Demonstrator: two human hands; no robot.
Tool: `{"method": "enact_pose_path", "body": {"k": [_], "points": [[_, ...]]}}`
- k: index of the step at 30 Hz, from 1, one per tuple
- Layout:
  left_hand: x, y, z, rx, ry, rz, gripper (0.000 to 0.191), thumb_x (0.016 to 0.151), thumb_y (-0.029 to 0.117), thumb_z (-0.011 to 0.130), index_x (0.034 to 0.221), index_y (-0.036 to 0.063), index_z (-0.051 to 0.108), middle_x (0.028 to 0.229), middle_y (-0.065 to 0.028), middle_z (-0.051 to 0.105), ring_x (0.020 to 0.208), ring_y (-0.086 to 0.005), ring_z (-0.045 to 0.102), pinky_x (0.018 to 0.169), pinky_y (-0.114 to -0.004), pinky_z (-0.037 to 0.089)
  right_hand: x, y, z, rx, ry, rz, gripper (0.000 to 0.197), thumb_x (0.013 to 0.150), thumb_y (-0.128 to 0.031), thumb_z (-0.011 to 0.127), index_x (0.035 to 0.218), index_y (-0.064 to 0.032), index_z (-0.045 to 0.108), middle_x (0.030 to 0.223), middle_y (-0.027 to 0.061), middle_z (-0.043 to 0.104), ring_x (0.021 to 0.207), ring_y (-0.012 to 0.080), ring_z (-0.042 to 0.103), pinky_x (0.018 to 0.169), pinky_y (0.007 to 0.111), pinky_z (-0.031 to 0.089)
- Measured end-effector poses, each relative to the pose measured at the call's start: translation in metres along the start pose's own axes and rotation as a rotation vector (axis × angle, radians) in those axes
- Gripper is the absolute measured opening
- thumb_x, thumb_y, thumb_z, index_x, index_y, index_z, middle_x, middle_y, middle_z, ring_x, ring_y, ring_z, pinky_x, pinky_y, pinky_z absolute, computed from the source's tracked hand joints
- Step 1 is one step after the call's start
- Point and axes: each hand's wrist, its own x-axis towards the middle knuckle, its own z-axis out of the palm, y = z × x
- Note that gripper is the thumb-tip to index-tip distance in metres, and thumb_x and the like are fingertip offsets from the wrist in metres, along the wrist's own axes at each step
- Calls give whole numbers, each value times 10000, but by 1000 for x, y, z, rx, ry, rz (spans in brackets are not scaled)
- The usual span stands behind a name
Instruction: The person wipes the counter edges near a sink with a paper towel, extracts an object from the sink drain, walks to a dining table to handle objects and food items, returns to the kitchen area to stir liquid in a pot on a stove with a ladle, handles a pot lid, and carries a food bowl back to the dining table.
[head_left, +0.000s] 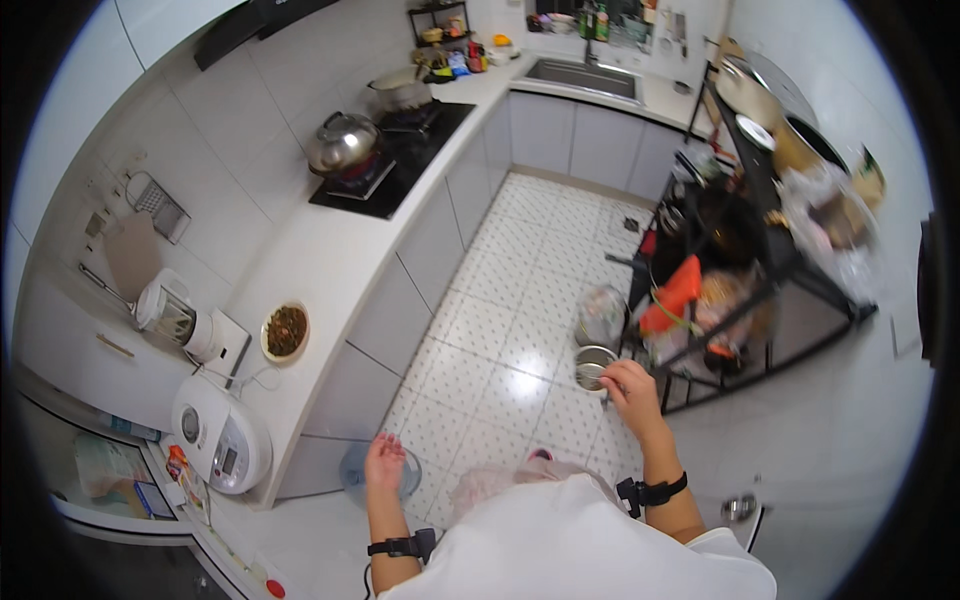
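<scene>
My right hand (630, 388) pinches the near rim of a round stainless steel bowl (591, 369), out in front of my body over the floor. The bowl tilts so that its inside faces me, and nothing can be made out in it. My left hand (385, 461) is raised with loosely curled fingers and holds nothing. Behind and below that hand, a large bluish clear plastic water bottle (352, 474) stands on the floor by the cabinet.
On the left counter (341, 296) are a rice cooker (225, 442), a blender (172, 319) and a bowl of cooked food (286, 332). A steel kettle (345, 144) and a pot (401, 91) sit over lit burners. To my right stands a loaded black metal rack (757, 300); a sink (583, 76) is at the back.
</scene>
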Motion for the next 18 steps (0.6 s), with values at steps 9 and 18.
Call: {"method": "enact_pose_path", "body": {"k": [9, 18], "points": [[120, 20, 89, -163, 92, 52, 252, 811, 165, 540, 1047, 90, 498, 961, -44, 523, 859, -185, 492, 753, -331, 425, 223, 40, 75, 274, -290, -324, 87, 741, -61, 622, 801, -13, 582, 826, 101, 570, 766, 271, 541, 672, 324, 453], [367, 74, 344, 208, -83, 56, 198, 820, 165, 514, 998, 80, 515, 874, -58, 545, 785, -178, 535, 712, -295, 451, 266, 213, 41, -27, 55, 342, 36, 724, -1, 582, 740, 28, 569, 743, 122, 564, 685, 241, 552, 623, 297, 437]]}}
